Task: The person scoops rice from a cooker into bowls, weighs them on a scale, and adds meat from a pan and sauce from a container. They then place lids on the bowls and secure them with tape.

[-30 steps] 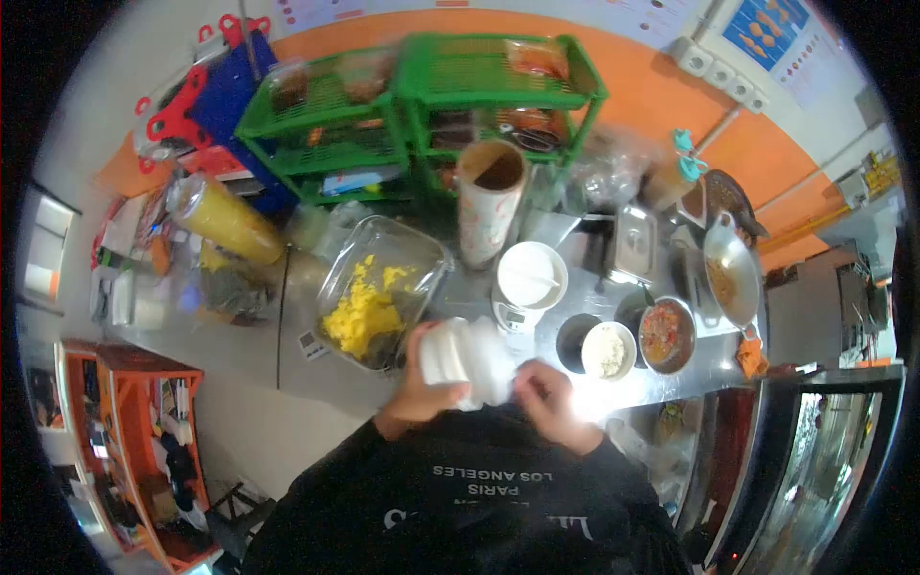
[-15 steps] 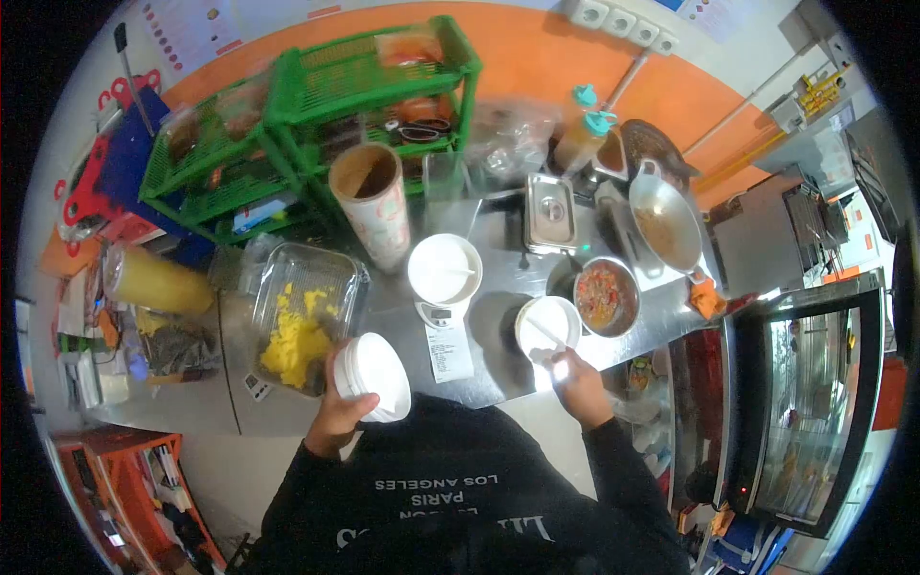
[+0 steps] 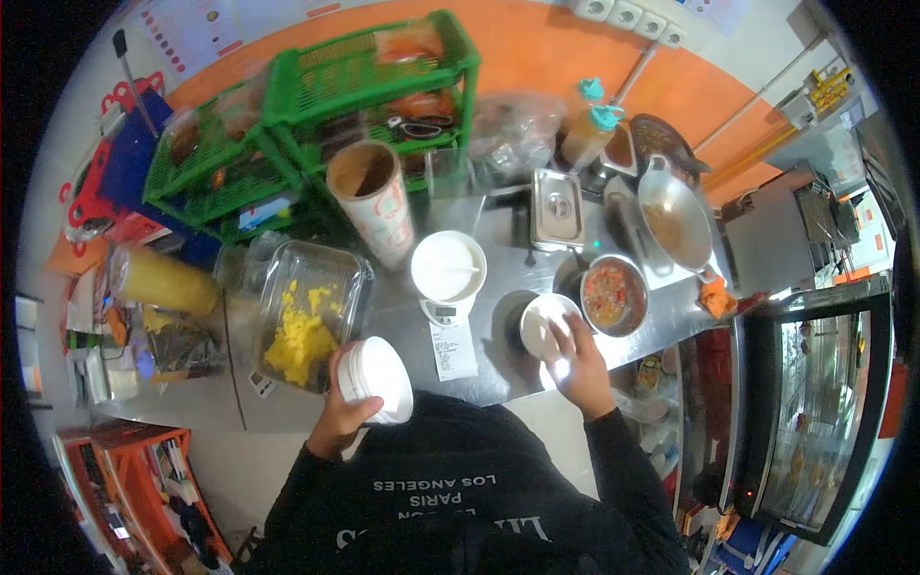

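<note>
My left hand [image 3: 343, 414] grips a white plastic tub [image 3: 381, 380] by its side, tilted with its mouth toward the right. My right hand [image 3: 583, 372] reaches over a white bowl [image 3: 539, 324], its fingers stretched out and apart above or inside the rim. The fingertips are slightly blurred and cover part of the bowl. Another white tub [image 3: 447, 259] with white contents stands on a small white kitchen scale [image 3: 447, 311]. A printed paper slip [image 3: 454, 351] lies in front of the scale. Right of the bowl stands a metal pot [image 3: 613, 295] of chopped red food in liquid.
A clear tray [image 3: 359, 287] of yellow pieces is at left, behind the held tub. A tall paper container [image 3: 385, 222], green racks [image 3: 369, 86], a lidded steel container [image 3: 557, 211] and squeeze bottles [image 3: 586, 144] line the back. A wok [image 3: 698, 230] is at right.
My right hand has moved forward over the bowl and its fingers have spread; the white handle it pinched is no longer visible. My left hand still holds the tub, nearly unmoved.
</note>
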Motion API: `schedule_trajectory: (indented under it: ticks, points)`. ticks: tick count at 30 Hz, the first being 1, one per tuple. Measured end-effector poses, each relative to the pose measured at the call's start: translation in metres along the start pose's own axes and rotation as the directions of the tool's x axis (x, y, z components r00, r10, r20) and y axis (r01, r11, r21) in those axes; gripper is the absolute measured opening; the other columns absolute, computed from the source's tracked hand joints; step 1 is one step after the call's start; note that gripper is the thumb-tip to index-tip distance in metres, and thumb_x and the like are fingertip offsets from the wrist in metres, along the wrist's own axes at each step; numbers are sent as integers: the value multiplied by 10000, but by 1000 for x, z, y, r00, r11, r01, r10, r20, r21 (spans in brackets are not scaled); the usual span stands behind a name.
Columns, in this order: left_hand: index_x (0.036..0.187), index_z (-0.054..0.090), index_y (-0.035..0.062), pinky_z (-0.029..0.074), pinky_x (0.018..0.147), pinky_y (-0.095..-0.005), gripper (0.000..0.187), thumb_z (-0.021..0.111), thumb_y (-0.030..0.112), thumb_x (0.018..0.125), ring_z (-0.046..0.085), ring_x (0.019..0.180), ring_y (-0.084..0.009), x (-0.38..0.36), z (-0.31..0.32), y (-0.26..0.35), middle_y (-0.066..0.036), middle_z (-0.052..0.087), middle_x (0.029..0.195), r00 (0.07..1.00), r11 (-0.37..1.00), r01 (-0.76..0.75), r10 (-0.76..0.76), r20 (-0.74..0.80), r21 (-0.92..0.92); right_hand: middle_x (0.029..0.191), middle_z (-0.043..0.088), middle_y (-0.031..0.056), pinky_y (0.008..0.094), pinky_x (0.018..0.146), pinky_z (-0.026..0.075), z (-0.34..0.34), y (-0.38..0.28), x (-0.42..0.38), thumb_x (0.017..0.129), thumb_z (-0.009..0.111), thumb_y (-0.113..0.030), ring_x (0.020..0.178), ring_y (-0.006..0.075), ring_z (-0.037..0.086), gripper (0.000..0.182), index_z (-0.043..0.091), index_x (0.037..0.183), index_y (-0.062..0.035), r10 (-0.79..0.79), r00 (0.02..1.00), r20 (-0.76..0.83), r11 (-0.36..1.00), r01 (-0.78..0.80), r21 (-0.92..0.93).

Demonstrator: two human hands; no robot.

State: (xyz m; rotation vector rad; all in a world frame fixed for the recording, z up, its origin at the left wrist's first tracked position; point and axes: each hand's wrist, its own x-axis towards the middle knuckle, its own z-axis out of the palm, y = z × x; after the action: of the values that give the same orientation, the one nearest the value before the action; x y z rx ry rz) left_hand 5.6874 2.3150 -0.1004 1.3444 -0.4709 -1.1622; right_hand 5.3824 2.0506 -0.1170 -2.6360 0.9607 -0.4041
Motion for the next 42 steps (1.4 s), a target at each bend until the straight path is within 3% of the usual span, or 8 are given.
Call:
schedule_trajectory:
  ticks: [4,11,19,25,27,29,32,42]
  points:
    - [1469,168,78,352,1068,-420,911,715,129,742,416,1264,-253,-5,9,12,-130,394,1358,999,999,39,-39,-21,9,1536,221,262,544,1142,229,18,2,31,832,680,-338,1423,463,212,714,394,1472,-205,-43,999,31,997,45,-58]
    - [1469,165,83,323,1086,-428,909,714,144,747,388,1285,-249,-12,4,3,-119,389,1355,998,1000,-19,19,-60,1,1550,253,220,552,1146,176,58,16,33,826,603,-534,1428,400,247,642,482,1420,-321,-55,997,47,974,64,-218]
    - [1448,241,78,303,1086,-404,857,725,179,748,385,1277,-234,-6,3,-6,-99,390,1354,996,996,-87,87,26,-27,1547,234,243,576,1147,153,58,10,37,839,617,-474,1432,417,223,680,413,1462,-293,-17,997,71,982,30,-187]
    - [1472,228,76,294,1094,-398,855,708,227,780,364,1311,-232,-9,11,-22,-102,384,1382,999,982,-3,9,32,-187,1531,235,280,579,1155,129,70,-6,54,877,606,-309,1428,450,206,691,353,1464,-47,64,983,-172,997,-56,50]
    - [1480,229,62,317,1093,-417,803,664,268,837,381,1322,-253,-13,22,-27,-126,386,1406,1000,962,31,-28,12,-273,1473,315,310,534,1141,231,50,-33,41,841,659,-225,1371,481,303,644,405,1339,95,-88,989,-122,988,102,118]
    - [1482,235,45,337,1093,-440,747,600,329,895,406,1321,-277,-18,38,-28,-152,395,1421,999,979,2,7,42,-206,1296,535,243,466,1042,406,22,-64,30,815,715,-213,1226,413,507,593,487,1307,27,-292,953,83,796,194,573]
    - [1445,292,28,412,1045,-461,714,485,491,937,475,1266,-300,-21,73,-43,-173,445,1383,1000,951,12,-8,15,-309,1229,575,138,439,999,441,39,-73,8,746,795,-242,1202,313,535,536,582,1202,-56,-682,730,-45,546,549,633]
    - [1488,226,167,457,937,-669,851,454,715,878,357,1336,-428,-59,189,-97,-145,299,1485,965,878,259,-251,72,-402,967,573,96,434,965,384,0,28,-112,862,664,-192,984,277,554,226,594,1034,-63,-507,855,-106,628,451,635]
